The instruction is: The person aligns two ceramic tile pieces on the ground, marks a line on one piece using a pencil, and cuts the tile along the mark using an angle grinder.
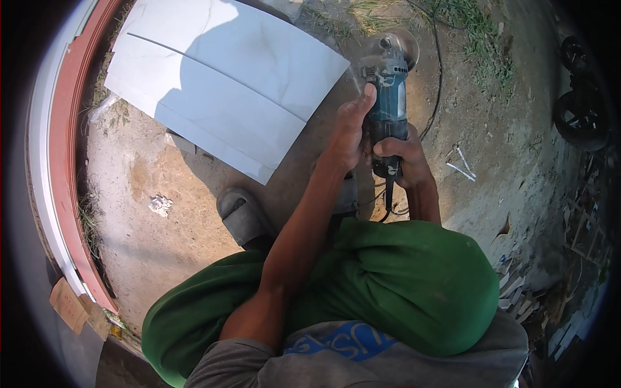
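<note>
I hold a blue and black angle grinder [389,100] between both hands, its head pointing away from me and its round disc [402,48] at the far end, looking blurred. My left hand [352,126] grips the left side of the body, thumb laid along it near the head. Around the rear handle, my right hand [407,152] is closed with its thumb across the top. To the left of the grinder lies a large white marbled tile [259,97] with a dark straight line across it; the disc is apart from it.
A black cord [438,84] runs from the grinder's rear and along its right side. White strips [461,168] lie on the ground to the right, crumpled scrap [160,205] to the left. Dark wheels [581,119] stand at far right; a red edge [61,161] bounds the left.
</note>
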### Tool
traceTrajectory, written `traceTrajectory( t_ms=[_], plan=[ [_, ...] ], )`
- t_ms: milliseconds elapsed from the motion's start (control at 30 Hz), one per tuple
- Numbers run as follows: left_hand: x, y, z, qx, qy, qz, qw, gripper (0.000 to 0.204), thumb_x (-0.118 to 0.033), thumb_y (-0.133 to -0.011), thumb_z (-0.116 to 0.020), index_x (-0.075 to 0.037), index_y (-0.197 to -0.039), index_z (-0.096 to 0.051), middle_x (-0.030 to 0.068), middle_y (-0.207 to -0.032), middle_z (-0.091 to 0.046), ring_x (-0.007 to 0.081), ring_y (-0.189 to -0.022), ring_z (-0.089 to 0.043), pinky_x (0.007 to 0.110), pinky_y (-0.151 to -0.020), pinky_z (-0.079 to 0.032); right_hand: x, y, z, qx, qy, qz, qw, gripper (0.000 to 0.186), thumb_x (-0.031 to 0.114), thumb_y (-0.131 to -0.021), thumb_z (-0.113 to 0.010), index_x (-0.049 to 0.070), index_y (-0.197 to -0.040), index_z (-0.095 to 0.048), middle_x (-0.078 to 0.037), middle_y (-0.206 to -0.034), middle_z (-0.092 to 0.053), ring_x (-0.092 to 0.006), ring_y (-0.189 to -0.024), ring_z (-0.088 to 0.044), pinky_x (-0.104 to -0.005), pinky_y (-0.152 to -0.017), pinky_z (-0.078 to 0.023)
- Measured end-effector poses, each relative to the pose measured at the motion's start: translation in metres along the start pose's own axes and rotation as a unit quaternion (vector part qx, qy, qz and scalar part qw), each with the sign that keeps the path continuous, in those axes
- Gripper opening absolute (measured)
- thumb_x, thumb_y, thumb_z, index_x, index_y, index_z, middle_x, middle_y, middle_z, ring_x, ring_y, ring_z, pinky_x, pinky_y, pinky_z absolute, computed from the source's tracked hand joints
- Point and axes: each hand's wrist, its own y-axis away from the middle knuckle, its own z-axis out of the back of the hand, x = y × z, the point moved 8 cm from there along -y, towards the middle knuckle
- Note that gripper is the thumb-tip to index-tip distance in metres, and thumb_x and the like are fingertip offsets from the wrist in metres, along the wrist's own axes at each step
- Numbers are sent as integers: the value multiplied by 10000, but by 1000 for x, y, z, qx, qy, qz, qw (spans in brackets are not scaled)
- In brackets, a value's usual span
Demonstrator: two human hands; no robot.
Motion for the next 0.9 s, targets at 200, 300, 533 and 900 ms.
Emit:
traceTrajectory(
  t_ms=[200,300,533,900],
  plan=[
    [-19,14,-10,40,-175,18,984,514,-471,-1032,-720,41,-1063,-758,107,-941,-774,155,-790,-738,312,-709,-602,6,-2,6,30,-16,-9,999,382,137,-737,-766,-47,-1064,-695,-136,-846,-725,-218,-677,-717,-328,-617,-588],
    [-30,9,-28,-2,-168,-50,985,460,-394,-988,-794,58,-1067,-764,108,-951,-782,136,-799,-735,292,-710,-597,31,0,20,-17,138,14,990,422,153,-760,-790,-50,-1116,-687,-135,-854,-729,-223,-691,-725,-338,-628,-583],
    [-49,-1,-49,-117,-132,-175,969,378,-245,-875,-898,60,-1064,-777,100,-916,-805,106,-836,-748,308,-749,-604,89,22,-21,-369,594,243,673,604,366,-854,-841,-51,-1236,-629,-258,-1124,-721,-451,-1015,-735,-528,-865,-574],
    [-83,-1,-39,-143,-405,-193,882,758,-482,-873,-876,118,-1294,-684,241,-1225,-770,277,-1030,-771,392,-939,-592,94,-36,23,-298,491,172,800,388,292,-856,-813,-27,-1032,-678,-150,-791,-721,-317,-724,-721,-456,-692,-561]
  ],
)
